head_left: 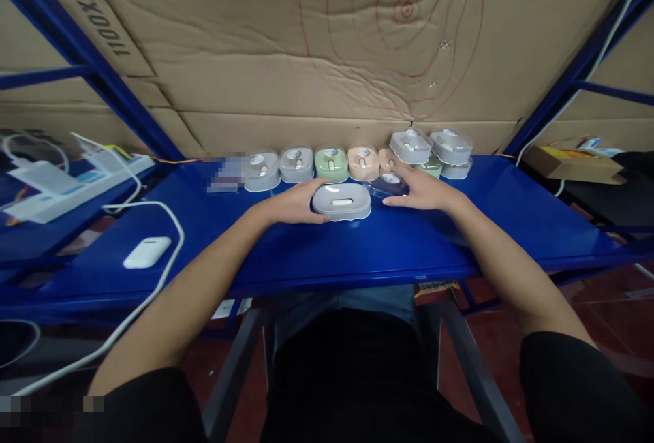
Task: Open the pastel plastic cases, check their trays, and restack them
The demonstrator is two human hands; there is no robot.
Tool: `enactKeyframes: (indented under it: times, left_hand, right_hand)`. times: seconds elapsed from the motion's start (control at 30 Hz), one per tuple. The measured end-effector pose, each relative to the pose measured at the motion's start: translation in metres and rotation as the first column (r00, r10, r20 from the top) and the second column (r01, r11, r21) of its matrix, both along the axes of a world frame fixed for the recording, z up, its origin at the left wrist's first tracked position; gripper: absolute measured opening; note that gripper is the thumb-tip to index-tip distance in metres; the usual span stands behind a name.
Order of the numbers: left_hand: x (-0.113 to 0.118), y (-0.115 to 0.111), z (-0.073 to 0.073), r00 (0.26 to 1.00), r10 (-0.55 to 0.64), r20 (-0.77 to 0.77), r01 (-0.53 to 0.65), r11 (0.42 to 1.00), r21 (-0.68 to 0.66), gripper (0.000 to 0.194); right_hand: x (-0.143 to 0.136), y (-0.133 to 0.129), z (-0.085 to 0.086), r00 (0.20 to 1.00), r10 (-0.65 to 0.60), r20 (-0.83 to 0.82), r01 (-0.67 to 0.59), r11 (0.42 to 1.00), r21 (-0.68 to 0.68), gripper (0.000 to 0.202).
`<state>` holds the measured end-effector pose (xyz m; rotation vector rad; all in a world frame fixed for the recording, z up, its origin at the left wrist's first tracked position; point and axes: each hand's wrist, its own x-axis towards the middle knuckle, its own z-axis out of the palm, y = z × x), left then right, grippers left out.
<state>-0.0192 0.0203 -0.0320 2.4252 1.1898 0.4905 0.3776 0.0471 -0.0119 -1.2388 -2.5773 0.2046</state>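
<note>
On the blue tabletop a grey soap box (341, 203) stands without its cover, a small white piece at its centre. My left hand (299, 203) grips the box's left end, thumb along the front and fingers behind. Just right of the box, my right hand (422, 187) holds a clear lid (389, 185) with a round label, tilted and apart from the box. Behind them runs a row of lidded soap boxes: grey ones (296, 165), a green one (331, 165) and peach ones (363, 163). The right hand partly hides one peach box.
Stacked grey boxes (450, 146) stand at the row's right end. A white earbud case (148, 252) and a white cable (176, 225) lie on the left, near a power strip (76, 187). Cardboard (245, 75) backs the table; a yellow-brown carton (575, 163) is at far right.
</note>
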Motion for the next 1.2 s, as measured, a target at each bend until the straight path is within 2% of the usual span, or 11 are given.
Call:
enactKeyframes:
  times: [0.1, 0.2, 0.4, 0.5, 0.67, 0.77, 0.83, 0.87, 1.0, 1.2]
  left_hand:
    - [-0.002, 0.001, -0.001, 0.999, 0.006, -0.033, -0.006, 1.0, -0.002, 0.111]
    - [0.003, 0.001, -0.005, 0.998, 0.031, -0.046, -0.03, 1.0, 0.007, 0.121]
    - [0.013, 0.001, -0.009, 1.0, -0.004, 0.002, 0.004, 0.999, 0.046, 0.111]
    - [0.014, -0.001, -0.008, 1.0, 0.002, 0.005, -0.002, 0.999, 0.043, 0.113]
    - [0.021, -0.01, -0.006, 0.998, -0.032, 0.045, 0.03, 0.998, 0.056, 0.12]
    - [0.029, -0.02, -0.004, 0.99, -0.08, 0.116, 0.073, 0.995, 0.061, 0.123]
    - [0.034, -0.025, -0.003, 0.981, -0.094, 0.168, 0.085, 0.995, 0.056, 0.127]
    - [0.035, -0.027, -0.002, 0.977, -0.095, 0.189, 0.086, 0.995, 0.052, 0.13]
    - [0.038, -0.029, -0.002, 0.968, -0.087, 0.234, 0.084, 0.996, 0.023, 0.129]
    - [0.036, -0.028, 0.0, 0.962, -0.08, 0.26, 0.084, 0.996, -0.005, 0.129]
  right_hand:
    - [-0.001, -0.001, -0.001, 0.992, -0.069, 0.11, 0.076, 0.995, -0.059, 0.098]
    - [-0.006, -0.002, -0.003, 0.977, -0.082, 0.194, 0.092, 0.995, -0.044, 0.093]
    - [-0.008, -0.001, -0.009, 0.969, -0.089, 0.23, 0.099, 0.995, -0.033, 0.092]
    - [-0.011, -0.002, -0.008, 0.982, -0.07, 0.177, 0.071, 0.997, -0.002, 0.094]
    - [-0.032, -0.022, -0.004, 0.999, 0.037, 0.025, -0.04, 0.988, 0.149, 0.089]
    - [-0.052, -0.04, -0.011, 0.981, 0.165, -0.105, -0.15, 0.978, 0.142, 0.102]
    - [-0.064, -0.05, -0.019, 0.96, 0.241, -0.143, -0.227, 0.968, 0.106, 0.118]
    - [-0.069, -0.053, -0.023, 0.954, 0.26, -0.149, -0.248, 0.964, 0.098, 0.119]
    - [-0.075, -0.057, -0.033, 0.945, 0.266, -0.188, -0.252, 0.963, 0.095, 0.109]
    - [-0.073, -0.055, -0.037, 0.926, 0.31, -0.217, -0.286, 0.949, 0.134, 0.102]
